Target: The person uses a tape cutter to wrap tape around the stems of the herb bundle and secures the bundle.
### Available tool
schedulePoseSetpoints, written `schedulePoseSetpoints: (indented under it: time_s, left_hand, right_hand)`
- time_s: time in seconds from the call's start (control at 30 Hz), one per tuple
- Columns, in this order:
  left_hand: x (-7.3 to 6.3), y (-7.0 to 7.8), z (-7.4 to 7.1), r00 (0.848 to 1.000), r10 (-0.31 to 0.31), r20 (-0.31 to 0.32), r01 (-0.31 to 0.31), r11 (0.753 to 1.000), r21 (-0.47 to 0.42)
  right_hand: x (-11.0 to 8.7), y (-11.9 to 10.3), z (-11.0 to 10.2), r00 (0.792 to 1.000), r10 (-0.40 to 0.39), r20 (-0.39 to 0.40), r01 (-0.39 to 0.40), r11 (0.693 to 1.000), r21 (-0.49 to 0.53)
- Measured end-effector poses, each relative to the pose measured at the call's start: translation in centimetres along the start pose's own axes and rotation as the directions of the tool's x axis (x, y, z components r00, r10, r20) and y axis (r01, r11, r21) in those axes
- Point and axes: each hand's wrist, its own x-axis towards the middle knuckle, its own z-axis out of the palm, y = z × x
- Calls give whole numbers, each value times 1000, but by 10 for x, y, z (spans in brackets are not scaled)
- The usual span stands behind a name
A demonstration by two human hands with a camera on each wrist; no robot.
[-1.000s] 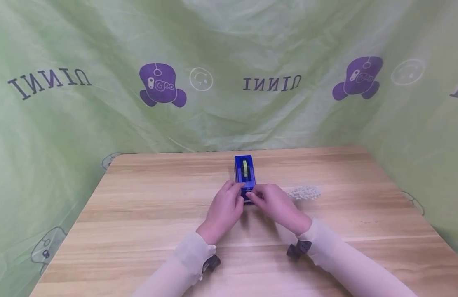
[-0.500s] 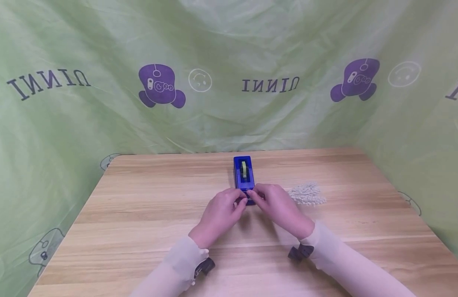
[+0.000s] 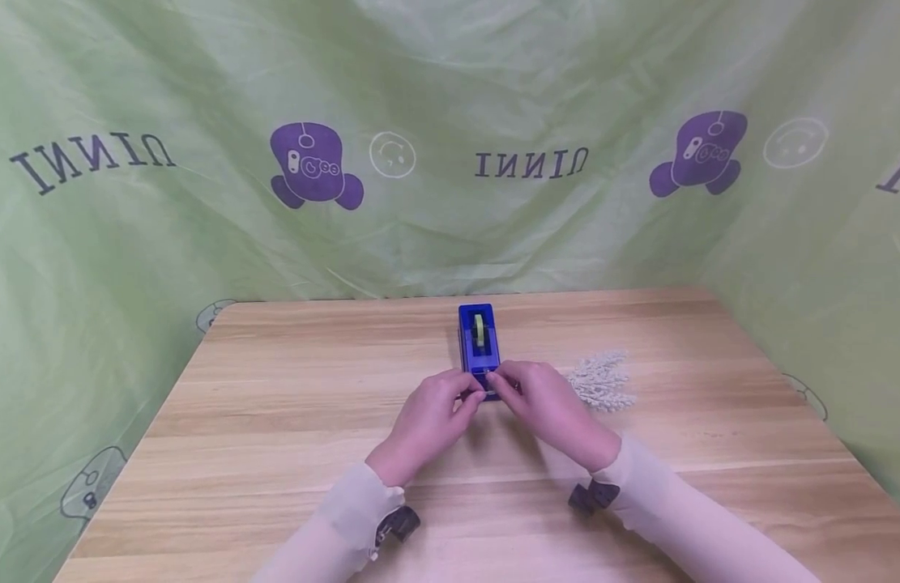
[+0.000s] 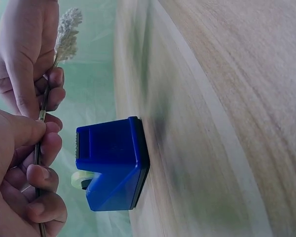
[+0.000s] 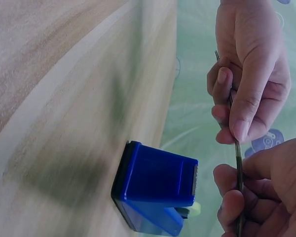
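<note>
Both hands pinch a thin dark stem of a sprig with a pale, fluffy flower head (image 3: 601,382). My left hand (image 3: 433,413) holds the stem (image 5: 239,168) toward its bare end, and my right hand (image 3: 548,405) grips it nearer the flower head. Between the fingertips, a short yellowish band (image 4: 42,115) shows around the stem, like a bit of tape. Just beyond the hands stands a blue tape dispenser (image 3: 481,348) with a roll of light green tape (image 3: 479,330) in it. Its serrated cutter (image 5: 195,180) faces the hands, which partly cover its front in the head view.
The wood-grain table (image 3: 275,389) stretches out on both sides of the hands. A green curtain (image 3: 435,227) with purple figures hangs behind the table and along its sides. Dark cameras (image 3: 397,525) sit at the wrists, under pale sleeves (image 3: 690,502).
My left hand has drawn slightly back toward me, away from the dispenser. The flower head has turned and looks more spread out. My right hand has barely moved.
</note>
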Motion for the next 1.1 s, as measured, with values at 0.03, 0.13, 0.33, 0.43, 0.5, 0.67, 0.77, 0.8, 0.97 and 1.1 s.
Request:
schedulePoseSetpoints:
  time_s: [0.03,0.13,0.33,0.43,0.5,0.67,0.77,0.8,0.97,1.1]
  left_hand:
    - [0,0,0,1000,1,-2,-1,1000,-2]
    - [0,0,-1,1000,4,-5,-4,1000,-4]
    - [1,-1,-1,1000,5,-4,-5,1000,1]
    - [0,-2,-1,1000,6,-4,-6,1000,-4]
    - [0,-2,-2,1000,9,-3,-9,1000,-9]
    - [0,-1,-2,1000,11,6,-11,1000,-16]
    - [0,0,-3,1000,10,11,-10,1000,-12]
    - [0,1,-3,1000,11,11,-10,1000,-11]
    - [0,1,-2,1000,10,11,-10,1000,-3]
    - [-1,1,-1,1000,9,12,-9,1000,8]
  right_hand:
    - [0,0,0,1000,-3,-1,3,1000,-3]
    - [-1,1,-2,1000,-8,-9,9,1000,3]
    - [-3,6,-5,996,-89,-30,90,996,27]
    - [-5,10,-6,986,-163,-42,165,986,34]
    - [-7,11,-7,975,-216,-47,217,976,18]
    - [-10,14,-6,951,-305,-47,304,952,-34]
    - [-10,15,-6,947,-319,-41,317,947,-54]
    - [-10,14,-6,948,-317,-36,315,947,-59]
    - [-9,13,-8,959,-284,10,284,956,-70]
    - [-8,12,-10,966,-255,54,258,964,-65]
